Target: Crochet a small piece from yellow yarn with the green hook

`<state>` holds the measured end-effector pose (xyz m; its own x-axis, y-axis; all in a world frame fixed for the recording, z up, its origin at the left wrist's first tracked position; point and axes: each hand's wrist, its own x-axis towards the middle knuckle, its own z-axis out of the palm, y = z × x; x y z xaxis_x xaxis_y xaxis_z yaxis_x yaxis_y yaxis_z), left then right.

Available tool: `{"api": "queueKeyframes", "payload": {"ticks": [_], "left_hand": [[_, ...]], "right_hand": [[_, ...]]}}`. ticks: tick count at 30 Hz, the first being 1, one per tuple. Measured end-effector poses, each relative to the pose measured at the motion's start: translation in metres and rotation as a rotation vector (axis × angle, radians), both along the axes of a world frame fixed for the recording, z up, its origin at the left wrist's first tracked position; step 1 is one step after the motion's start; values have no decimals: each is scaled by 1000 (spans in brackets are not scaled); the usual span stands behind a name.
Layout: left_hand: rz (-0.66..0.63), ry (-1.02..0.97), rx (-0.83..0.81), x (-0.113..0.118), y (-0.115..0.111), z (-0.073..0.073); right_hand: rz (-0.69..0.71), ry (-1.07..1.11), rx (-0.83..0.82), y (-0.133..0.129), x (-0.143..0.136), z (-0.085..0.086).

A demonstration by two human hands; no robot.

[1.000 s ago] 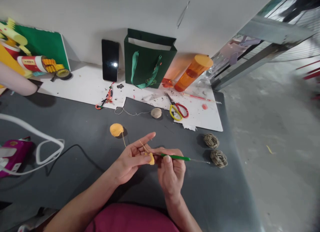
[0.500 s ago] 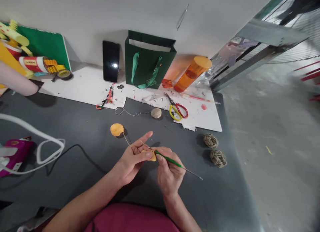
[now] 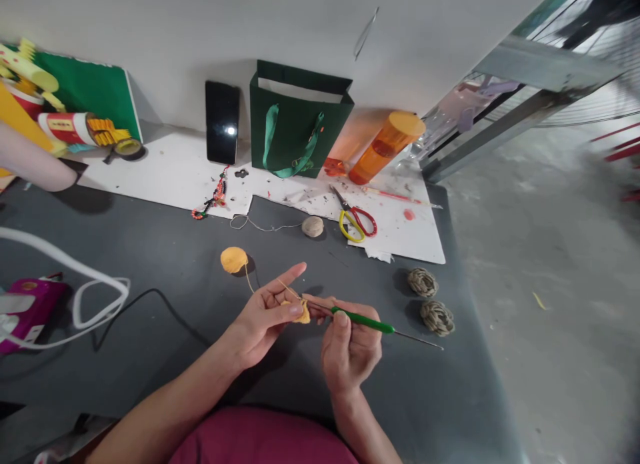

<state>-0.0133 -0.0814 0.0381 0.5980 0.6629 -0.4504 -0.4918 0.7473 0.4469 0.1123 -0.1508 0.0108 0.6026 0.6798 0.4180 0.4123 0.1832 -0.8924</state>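
Observation:
Between thumb and fingers, my left hand (image 3: 265, 321) pinches a small yellow crochet piece (image 3: 301, 312), its index finger stretched out with yarn running over it. My right hand (image 3: 351, 347) grips a crochet hook (image 3: 364, 321) by its green handle. One metal end of the hook reaches the edge of the yellow piece; the other sticks out to the right. From the left hand a strand leads back to a yellow yarn ball (image 3: 234, 259) on the dark table. Exactly how the hook tip sits in the stitches is too small to make out.
Scissors (image 3: 356, 219) lie by a beige yarn ball (image 3: 313, 226). Two grey-green yarn bundles (image 3: 423, 282) sit at the right. Behind stand a phone (image 3: 222, 123), a green paper bag (image 3: 300, 127) and an orange bottle (image 3: 385, 147). A white cable (image 3: 100, 277) loops at the left.
My right hand has moved a little to the right, drawing the crochet hook back from the yellow piece so more of its shaft shows. My left hand has hardly moved.

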Motion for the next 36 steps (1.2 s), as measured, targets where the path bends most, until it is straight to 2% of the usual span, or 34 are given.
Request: {"api": "queueKeyframes", "payload": {"ticks": [5,15,19,24,31,36], "left_hand": [[7,-4,10,0,1,1],[-27,-34,11,-3,1,0],[-42,-64,11,-2,1,-3],[-42,-86,34,-2,0,-4],[-37,-82,48,-2,0,-5],[-41,-78,45,-1,0,-4]], "right_hand": [[0,-56,-17,1,2,6],[137,293,-69,-2,3,-2],[169,395,-70,4,4,1],[286,562,-16,13,1,10],[263,607,-9,14,0,9],[305,629,16,13,0,7]]}}
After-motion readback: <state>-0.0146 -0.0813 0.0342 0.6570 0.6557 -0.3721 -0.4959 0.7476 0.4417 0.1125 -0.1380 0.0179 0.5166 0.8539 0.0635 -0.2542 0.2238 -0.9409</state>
